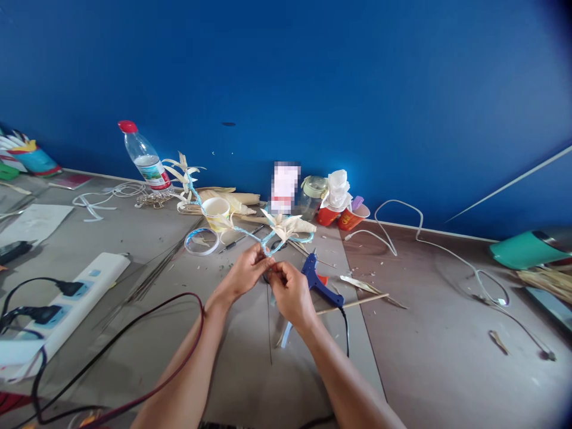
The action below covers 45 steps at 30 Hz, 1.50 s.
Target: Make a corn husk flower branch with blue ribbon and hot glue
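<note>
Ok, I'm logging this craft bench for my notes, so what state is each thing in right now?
Left hand: pinching the light-blue wrapped stem with pale husk flowers.
Right hand: gripping the same stem's lower end.
Blue glue gun: lying on the grey table, cord attached.
Clear plastic bottle with red cap: upright, capped.
White power strip: two black plugs inserted.
Cream paper cup: upright, open.

Grey worktop point(424, 333) in front of me: power strip point(67, 310), glue gun point(319, 280), tape roll point(202, 241), water bottle point(145, 158), paper cups point(344, 215), white cable point(447, 253).

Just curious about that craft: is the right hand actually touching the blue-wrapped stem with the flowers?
Touching. In the head view the right hand pinches the lower end of the blue-wrapped stem, next to the left hand.
</note>
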Motion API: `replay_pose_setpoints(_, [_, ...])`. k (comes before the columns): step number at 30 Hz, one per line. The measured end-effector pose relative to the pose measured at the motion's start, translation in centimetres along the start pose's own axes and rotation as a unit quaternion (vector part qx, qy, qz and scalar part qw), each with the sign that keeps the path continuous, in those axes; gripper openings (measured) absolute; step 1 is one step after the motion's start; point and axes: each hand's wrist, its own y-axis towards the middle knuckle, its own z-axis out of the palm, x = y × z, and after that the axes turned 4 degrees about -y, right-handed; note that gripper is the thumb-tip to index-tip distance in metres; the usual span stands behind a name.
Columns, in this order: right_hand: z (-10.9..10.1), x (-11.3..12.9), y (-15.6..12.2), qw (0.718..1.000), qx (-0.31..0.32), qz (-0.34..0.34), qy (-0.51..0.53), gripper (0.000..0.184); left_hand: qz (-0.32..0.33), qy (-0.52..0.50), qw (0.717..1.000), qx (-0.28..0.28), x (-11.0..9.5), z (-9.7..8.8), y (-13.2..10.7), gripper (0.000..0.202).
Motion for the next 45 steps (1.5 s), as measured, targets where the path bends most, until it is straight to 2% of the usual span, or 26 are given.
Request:
replay_pose_setpoints(5, [0.0,0.0,0.2,0.999,-0.036,-0.021,0.012,0.008,-0.014,-0.016,1.000,0.010,-0.1,0.0,0.0,0.024])
replay_pose_setpoints(11, [0.1,0.2,0.4,0.997,0.009,0.029,0.076,0.016,-0.031,-0.007,0.999,-0.018,-0.5,0.1,0.1,0.027])
replay_pose_setpoints(15, [0.6,0.1,0.1,0.998,0.009,0.052,0.039,0.013,-0.027,0.036,0.998,-0.034,-0.4,0.1,0.3,0.022])
replay_pose_setpoints(18, [0.9,0.1,-0.3,0.999,-0.015,-0.020,-0.033,0.014,-0.048,0.030,0.997,-0.045,-0.4,0.3,0.3,0.023])
replay_pose_setpoints(20, [0.9,0.0,-0.4,0.991,-0.050,-0.096,-0.075,0.015,-0.059,0.019,0.997,-0.053,-0.4,0.4,0.2,0.025])
replay_pose_setpoints(22, [0.8,0.0,-0.4,0.982,-0.077,-0.139,-0.099,0.014,-0.065,0.013,0.996,-0.055,-0.5,0.5,0.2,0.025])
replay_pose_setpoints(26, [0.6,0.1,-0.4,0.969,-0.083,-0.176,-0.151,0.016,-0.063,-0.005,0.996,-0.065,-0.7,0.6,0.2,0.024])
replay_pose_setpoints(31, [0.4,0.3,-0.5,0.958,-0.074,-0.206,-0.186,0.015,-0.073,-0.114,0.987,-0.086,-0.5,0.3,0.3,0.029])
replay_pose_setpoints(35, [0.6,0.1,-0.6,0.959,-0.073,-0.187,-0.197,0.014,-0.080,-0.137,0.982,-0.098,0.0,0.1,0.4,0.028])
replay_pose_setpoints(40, [0.9,-0.7,-0.2,0.968,-0.111,-0.149,-0.168,0.019,-0.103,-0.147,0.978,-0.110,0.0,0.6,0.3,0.028])
replay_pose_setpoints(45, [0.3,-0.4,0.3,0.988,-0.132,-0.039,-0.076,0.015,-0.112,-0.278,0.954,-0.023,-0.8,0.9,-0.1,0.027])
